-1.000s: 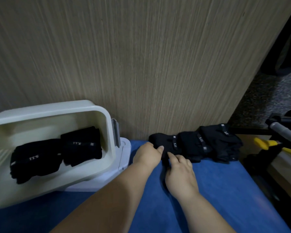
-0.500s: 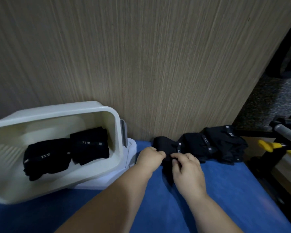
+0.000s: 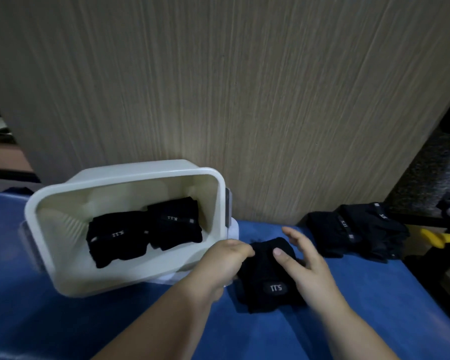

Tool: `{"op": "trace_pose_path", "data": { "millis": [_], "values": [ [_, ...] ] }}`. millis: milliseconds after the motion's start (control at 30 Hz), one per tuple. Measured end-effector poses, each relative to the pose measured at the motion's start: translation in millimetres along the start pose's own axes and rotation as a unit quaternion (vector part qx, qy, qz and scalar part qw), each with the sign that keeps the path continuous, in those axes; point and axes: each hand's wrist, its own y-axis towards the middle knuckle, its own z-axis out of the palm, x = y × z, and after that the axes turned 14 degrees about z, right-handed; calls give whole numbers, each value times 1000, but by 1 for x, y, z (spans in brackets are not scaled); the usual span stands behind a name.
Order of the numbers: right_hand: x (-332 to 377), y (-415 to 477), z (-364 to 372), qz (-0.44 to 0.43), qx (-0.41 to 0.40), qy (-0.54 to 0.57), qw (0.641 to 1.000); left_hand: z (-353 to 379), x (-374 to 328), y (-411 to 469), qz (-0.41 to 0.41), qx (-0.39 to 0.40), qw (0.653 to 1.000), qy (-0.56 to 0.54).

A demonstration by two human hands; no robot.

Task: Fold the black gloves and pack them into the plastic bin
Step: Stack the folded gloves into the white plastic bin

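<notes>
Head view: plastic bin [image 3: 218, 203] holds two folded black gloves [image 3: 143, 231].

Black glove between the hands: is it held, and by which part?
The left hand pinches the black fabric glove at its far left edge; the right hand only touches it.

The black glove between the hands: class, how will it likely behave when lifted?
Probably floppy: the glove bunches where the left hand grips its edge. Likely light, being thin fabric. Unlikely to roll, lying flat on the blue surface.
</notes>
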Motion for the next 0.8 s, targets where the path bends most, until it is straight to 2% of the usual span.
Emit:
{"op": "trace_pose_path", "data": {
  "millis": [133, 333, 600, 700, 800],
  "values": [
    [10, -9, 22, 99, 132, 155, 974, -27, 0, -14, 9, -10, 1000, -12],
    [24, -16, 60, 159, 201, 220, 941, -64, 9, -32, 38, -36, 999, -7],
    [42, -26, 119, 184, 273, 251, 910, -111, 14, -44, 82, -160, 983, -31],
    [49, -27, 137, 174, 278, 221, 918, -124, 15, -46, 89, -206, 973, -50],
    [57, -23, 154, 163, 243, 209, 933, -133, 14, -47, 113, -247, 960, -66]
  ]
}}
